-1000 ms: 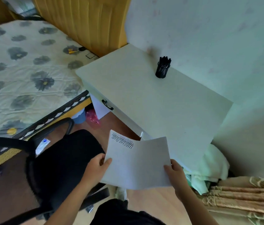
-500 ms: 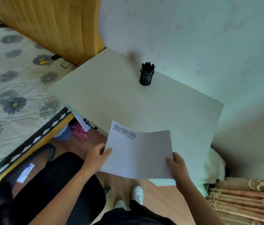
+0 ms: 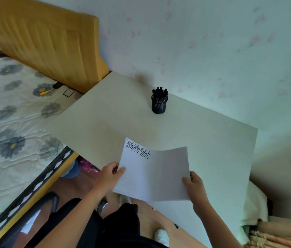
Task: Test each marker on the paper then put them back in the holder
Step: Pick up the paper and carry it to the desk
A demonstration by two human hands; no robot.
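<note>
Paper (image 3: pixel 154 178) hangs in the air between two grips: the left hand (image 3: pixel 110 178) pinches its left edge, thumb on top, and the right hand (image 3: pixel 194 187) pinches its right edge the same way. The sheet is thin, white and limp; it sags along the middle into a shallow trough, and its far-left corner carries rows of black slanted strokes (image 3: pixel 138 150). It hovers over the near edge of the counter (image 3: pixel 105 126), not yet lying flat on it.

The risk, as I judge it, is the sheet buckling or sliding as it is laid down, since a smooth pale counter gives slack paper little hold; a curl left in it would smear or skip a test stroke.

Well beyond both grips, near the wall, stands the holder (image 3: pixel 159 107), a small black cylinder, possibly mesh, packed with upright black markers (image 3: pixel 159 93). A careless reach could tip so narrow a cup.
</note>
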